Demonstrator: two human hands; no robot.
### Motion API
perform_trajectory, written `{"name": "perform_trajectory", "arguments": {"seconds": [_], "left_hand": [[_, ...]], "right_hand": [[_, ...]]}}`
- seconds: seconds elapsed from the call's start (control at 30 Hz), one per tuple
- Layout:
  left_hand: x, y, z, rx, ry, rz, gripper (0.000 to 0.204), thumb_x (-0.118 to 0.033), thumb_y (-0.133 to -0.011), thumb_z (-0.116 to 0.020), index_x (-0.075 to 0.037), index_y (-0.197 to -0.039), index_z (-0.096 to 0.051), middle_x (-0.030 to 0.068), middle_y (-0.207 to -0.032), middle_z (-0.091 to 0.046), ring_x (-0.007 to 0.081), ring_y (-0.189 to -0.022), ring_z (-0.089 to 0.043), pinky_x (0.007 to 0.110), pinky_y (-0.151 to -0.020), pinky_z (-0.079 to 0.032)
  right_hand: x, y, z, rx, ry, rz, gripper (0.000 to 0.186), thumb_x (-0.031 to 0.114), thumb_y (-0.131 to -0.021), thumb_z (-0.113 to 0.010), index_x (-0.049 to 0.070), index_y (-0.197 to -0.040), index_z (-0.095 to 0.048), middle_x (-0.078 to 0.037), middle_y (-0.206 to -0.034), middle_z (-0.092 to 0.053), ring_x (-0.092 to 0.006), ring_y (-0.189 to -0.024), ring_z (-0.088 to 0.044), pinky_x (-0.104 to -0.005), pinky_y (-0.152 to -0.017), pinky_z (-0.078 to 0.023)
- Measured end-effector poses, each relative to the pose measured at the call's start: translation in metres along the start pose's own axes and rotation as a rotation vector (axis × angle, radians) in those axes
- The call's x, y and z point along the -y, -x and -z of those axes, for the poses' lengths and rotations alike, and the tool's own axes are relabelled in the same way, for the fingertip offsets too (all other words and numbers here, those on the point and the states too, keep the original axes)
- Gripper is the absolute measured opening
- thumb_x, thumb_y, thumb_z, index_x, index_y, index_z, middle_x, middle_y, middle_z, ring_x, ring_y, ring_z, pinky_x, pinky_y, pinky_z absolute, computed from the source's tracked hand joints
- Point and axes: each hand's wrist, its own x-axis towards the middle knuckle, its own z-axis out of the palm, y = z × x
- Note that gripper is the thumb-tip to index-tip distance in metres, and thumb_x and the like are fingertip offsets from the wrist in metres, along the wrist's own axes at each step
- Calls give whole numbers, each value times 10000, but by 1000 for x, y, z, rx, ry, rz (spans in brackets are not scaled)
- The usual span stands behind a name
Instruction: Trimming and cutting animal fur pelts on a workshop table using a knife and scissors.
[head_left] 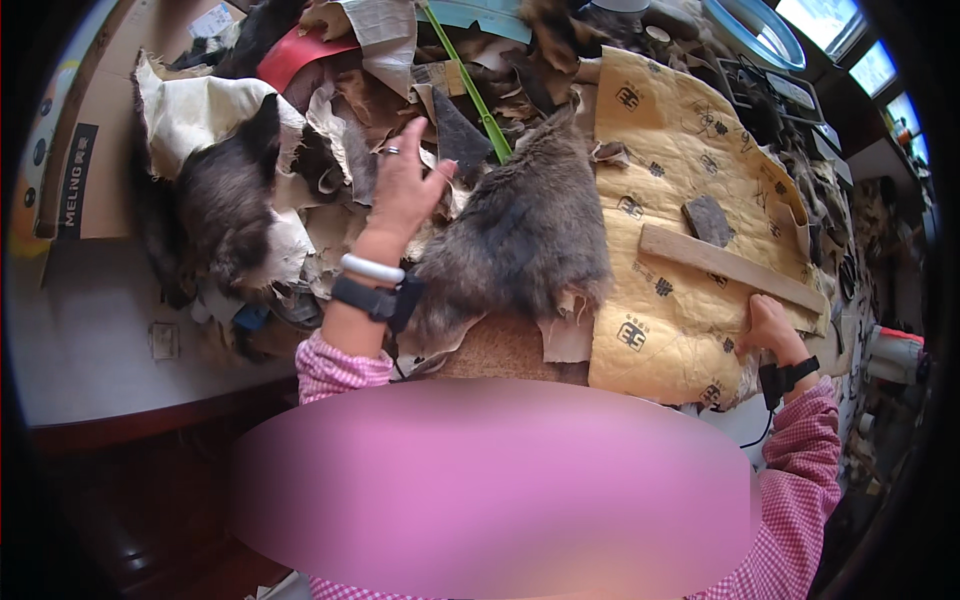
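My left hand [405, 190] is raised over a pile of fur and hide scraps [345, 120], its fingers apart and nothing in them. Just to its right lies a brown-grey fur piece [525, 225], hair side up, with pale skin showing at its lower edge. My right hand [770, 328] rests on a yellow printed sheet [650, 330] with thumb and fingers apart. Its fingertips are at the lower edge of a flat wooden strip [735, 268] lying across the sheet. A small dark grey piece [708, 220] sits just above the strip.
A dark fur with a white hide side [210, 120] lies at the left beside a cardboard box [105, 170]. A green strap [465, 80] crosses the pile. A blue ring-shaped rim [755, 35] is at the far right, and a red-and-white object [895, 355] stands at the right edge.
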Motion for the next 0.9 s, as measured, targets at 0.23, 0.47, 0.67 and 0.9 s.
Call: {"name": "perform_trajectory", "arguments": {"seconds": [0.23, 0.47, 0.67, 0.9], "left_hand": [[35, -9, -51, 45, 292, 43, 594, -135, -763, -665, -75, -1315, -455, 225, -1124, -621, 383, -1081, -585, 404, -948, -452], [-2, -22, -9, -118, 509, 95, 411, 78, -719, -525, -18, -1106, -624, 73, -1072, -649, 164, -1030, -596, 280, -949, -441], [-22, -31, 42, -310, 659, 3, 475, 93, -701, -460, -19, -1126, -640, 65, -1087, -648, 148, -1038, -584, 277, -974, -425], [-7, -26, 87, -601, 749, 23, 559, 120, -656, -432, 6, -1165, -633, 75, -1198, -596, 153, -1110, -542, 278, -1009, -405]], "right_hand": [[-24, -4, -22, -95, 7, 81, 634, 306, -309, -911, 52, -735, -516, -165, -802, -553, -381, -821, -530, -427, -726, -434], [-14, 2, -15, -36, 48, 24, 624, 292, -320, -908, 8, -753, -560, -195, -834, -595, -397, -866, -567, -430, -777, -473], [-26, -3, -22, -71, 17, 45, 644, 334, -301, -901, 28, -730, -531, -175, -804, -567, -384, -836, -535, -419, -752, -436], [-15, -2, -14, -41, 19, 45, 651, 285, -328, -901, 12, -776, -516, -192, -854, -563, -395, -882, -538, -430, -799, -447]]}}
